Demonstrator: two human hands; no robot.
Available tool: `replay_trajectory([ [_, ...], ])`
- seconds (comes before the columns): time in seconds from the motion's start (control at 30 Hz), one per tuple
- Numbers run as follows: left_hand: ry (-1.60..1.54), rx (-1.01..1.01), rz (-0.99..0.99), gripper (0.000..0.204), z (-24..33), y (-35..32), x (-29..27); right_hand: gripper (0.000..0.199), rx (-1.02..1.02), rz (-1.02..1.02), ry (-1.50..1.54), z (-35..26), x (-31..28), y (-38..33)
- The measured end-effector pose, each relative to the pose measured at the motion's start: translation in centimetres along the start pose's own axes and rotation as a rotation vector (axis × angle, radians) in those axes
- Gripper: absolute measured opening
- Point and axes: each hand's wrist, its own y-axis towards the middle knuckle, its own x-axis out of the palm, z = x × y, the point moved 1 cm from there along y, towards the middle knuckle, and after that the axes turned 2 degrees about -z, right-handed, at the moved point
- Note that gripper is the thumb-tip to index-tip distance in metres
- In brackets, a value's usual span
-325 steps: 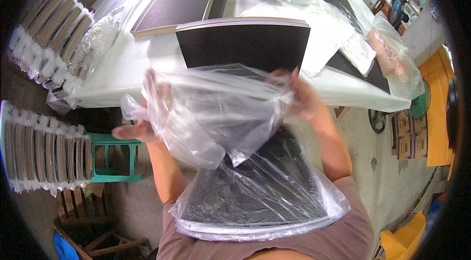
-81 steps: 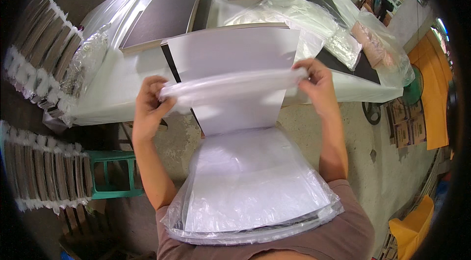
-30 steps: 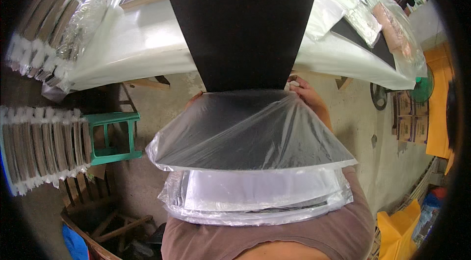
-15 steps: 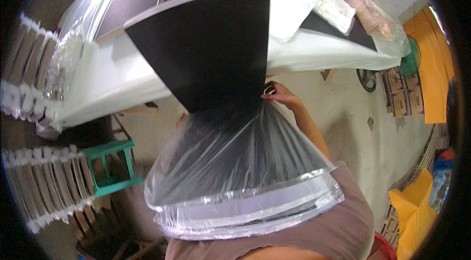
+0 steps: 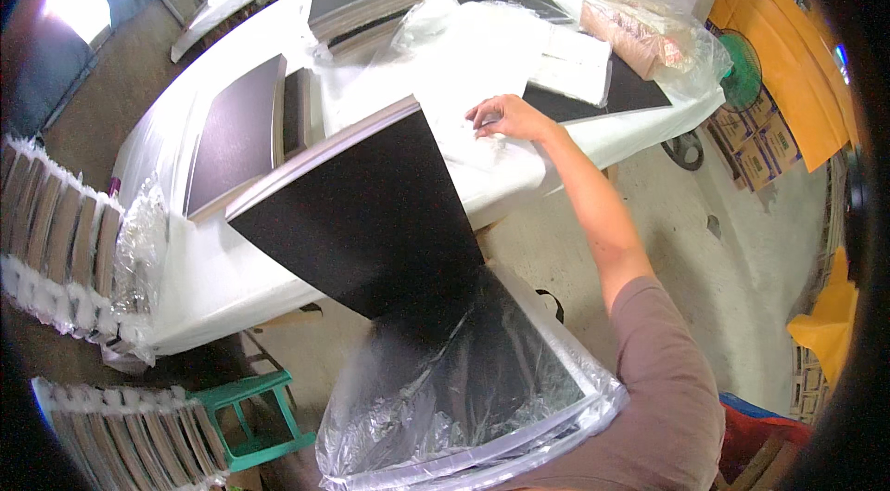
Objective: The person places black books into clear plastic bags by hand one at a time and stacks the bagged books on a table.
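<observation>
A thick stack of black-faced boards [image 5: 362, 213] leans tilted between the table edge and my body. Clear plastic bag [image 5: 445, 380] wraps its lower part, while the upper part is bare. My right hand [image 5: 508, 116] is stretched past the stack over the white-covered table [image 5: 222, 278]. Its fingers are curled together beside a crumpled whitish bit [image 5: 477, 150]; what they hold, if anything, is too small to name. My left hand does not show; the stack and bag cover the area where it could be.
More black boards [image 5: 236, 134] and a bagged roll [image 5: 640, 32] lie on the table. Padded panels [image 5: 56, 241] stand in rows at left near a green stool [image 5: 250, 417]. At right are a green fan [image 5: 742, 74], cartons [image 5: 765, 148] and orange sheeting [image 5: 788, 55].
My right hand has left the stack's right edge at the bag mouth and reached forward onto the table. The view has swung up, and the stack appears lower and tilted more to the left.
</observation>
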Motion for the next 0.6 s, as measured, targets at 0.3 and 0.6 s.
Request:
replay_trajectory([
  [0.3,0.055,-0.029,0.071,0.049,0.3,1.3,0.0,0.019,0.166,0.307,0.339,0.7,0.0,0.3],
  [0.6,0.072,-0.033,0.089,0.049,0.5,2.1,0.5,0.013,0.109,0.344,0.397,1.1,0.2,0.8],
])
